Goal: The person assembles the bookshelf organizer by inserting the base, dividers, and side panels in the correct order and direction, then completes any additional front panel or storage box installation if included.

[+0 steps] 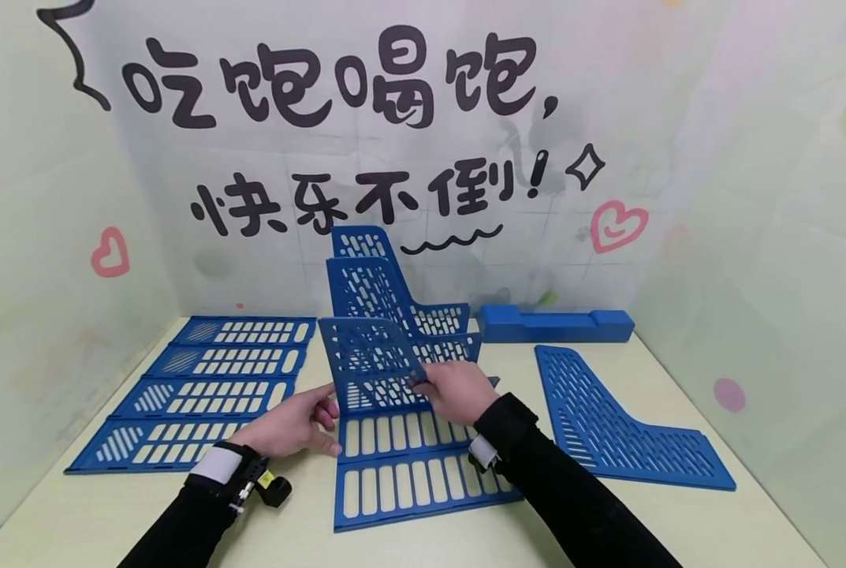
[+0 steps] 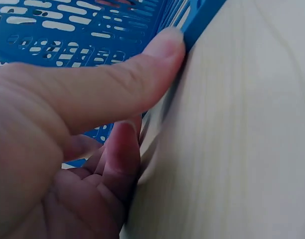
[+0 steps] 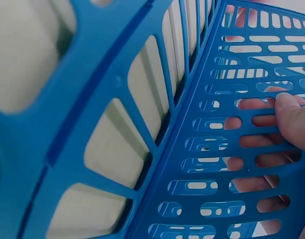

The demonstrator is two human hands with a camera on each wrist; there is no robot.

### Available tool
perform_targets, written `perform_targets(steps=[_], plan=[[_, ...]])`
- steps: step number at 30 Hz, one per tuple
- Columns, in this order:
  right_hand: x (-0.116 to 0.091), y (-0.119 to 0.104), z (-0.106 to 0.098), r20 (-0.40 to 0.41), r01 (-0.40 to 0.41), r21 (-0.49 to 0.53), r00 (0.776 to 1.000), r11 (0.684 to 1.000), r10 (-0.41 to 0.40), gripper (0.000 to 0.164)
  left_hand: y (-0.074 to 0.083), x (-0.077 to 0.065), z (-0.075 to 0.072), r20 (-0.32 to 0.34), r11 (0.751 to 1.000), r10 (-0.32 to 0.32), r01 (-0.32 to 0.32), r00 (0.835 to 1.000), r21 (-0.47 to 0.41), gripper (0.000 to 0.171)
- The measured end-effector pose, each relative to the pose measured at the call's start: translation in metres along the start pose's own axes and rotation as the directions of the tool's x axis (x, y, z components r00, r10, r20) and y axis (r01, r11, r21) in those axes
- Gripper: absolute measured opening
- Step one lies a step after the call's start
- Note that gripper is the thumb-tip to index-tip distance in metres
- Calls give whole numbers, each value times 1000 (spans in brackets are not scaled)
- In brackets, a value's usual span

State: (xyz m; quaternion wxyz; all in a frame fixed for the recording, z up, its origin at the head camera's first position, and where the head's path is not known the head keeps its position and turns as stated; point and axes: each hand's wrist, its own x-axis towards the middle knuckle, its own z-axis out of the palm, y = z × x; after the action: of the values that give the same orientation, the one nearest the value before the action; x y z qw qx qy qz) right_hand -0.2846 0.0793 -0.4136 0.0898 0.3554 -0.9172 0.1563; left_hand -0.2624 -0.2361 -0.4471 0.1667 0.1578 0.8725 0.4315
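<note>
A partly assembled blue file rack stands mid-table, with three upright slotted divider panels one behind another on a slotted base point(image 1: 423, 515). My right hand point(image 1: 460, 391) grips the front divider panel point(image 1: 362, 339) by its right-hand edge. In the right wrist view the thumb point(image 3: 296, 117) lies on one face, and fingers show through the slots from the other side. My left hand point(image 1: 288, 426) is at the rack's left side, index finger at the divider's lower edge. Its thumb point(image 2: 160, 50) touches the base's blue edge in the left wrist view, other fingers bent beneath.
Several joined blue slotted panels point(image 1: 174, 371) lie flat at the left. A loose divider panel point(image 1: 628, 442) lies at the right. Behind it, a long blue piece point(image 1: 557, 325) rests against the back wall. Walls with printed lettering stand around the table.
</note>
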Motion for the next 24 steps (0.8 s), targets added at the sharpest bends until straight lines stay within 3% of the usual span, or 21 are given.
perform_targets(steps=[10, 17, 21, 24], plan=[[15, 5, -4, 0, -81, -11, 997, 997, 81, 17, 5, 1, -2, -54, 999, -34, 35, 998, 18, 87], [23, 6, -11, 42, -120, -22, 992, 993, 120, 23, 11, 1, -2, -75, 999, -53, 54, 996, 0, 96], [16, 11, -23, -8, -119, 44, 993, 992, 120, 48, 12, 1, 0, -83, 999, -50, 50, 995, 0, 95], [-6, 29, -42, -91, -128, 135, 986, 983, 141, 61, 12, 2, 1, -79, 999, -47, 47, 996, 1, 96]])
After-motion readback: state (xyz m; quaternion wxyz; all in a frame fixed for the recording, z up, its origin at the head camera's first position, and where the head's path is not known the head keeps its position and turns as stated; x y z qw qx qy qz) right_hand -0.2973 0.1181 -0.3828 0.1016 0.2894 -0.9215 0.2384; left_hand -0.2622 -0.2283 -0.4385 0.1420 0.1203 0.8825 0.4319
